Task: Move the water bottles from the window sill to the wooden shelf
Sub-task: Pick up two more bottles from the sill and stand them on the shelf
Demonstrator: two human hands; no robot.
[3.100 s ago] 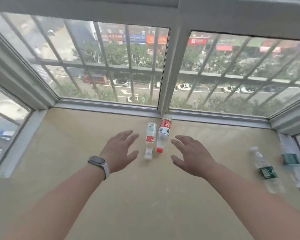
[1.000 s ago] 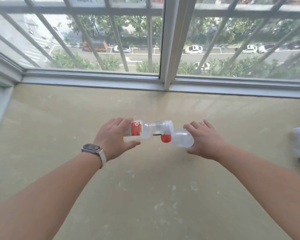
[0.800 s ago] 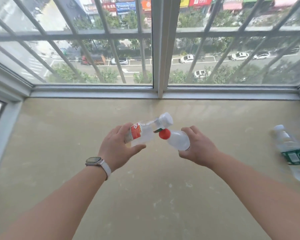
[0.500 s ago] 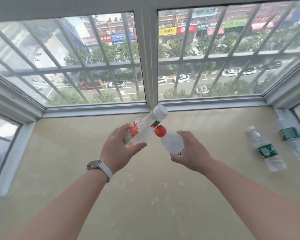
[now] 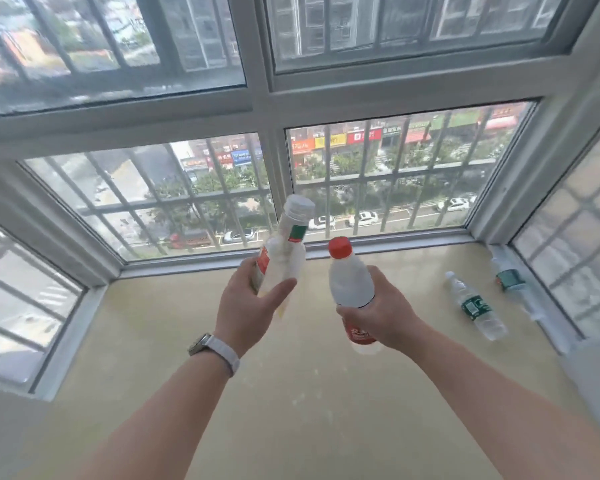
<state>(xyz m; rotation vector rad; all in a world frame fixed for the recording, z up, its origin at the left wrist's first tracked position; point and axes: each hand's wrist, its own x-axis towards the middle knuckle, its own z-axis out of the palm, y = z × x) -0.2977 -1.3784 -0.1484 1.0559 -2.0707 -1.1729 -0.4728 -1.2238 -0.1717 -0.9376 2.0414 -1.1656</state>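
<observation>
Red-capped bottle (image 5: 351, 284) higher, partly hidden

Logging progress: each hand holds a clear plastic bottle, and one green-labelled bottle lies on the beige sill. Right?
No. The head view shows two lying on the beige sill: a nearer green-labelled bottle and a farther green-labelled bottle. Left hand and right hand each hold one.
</observation>
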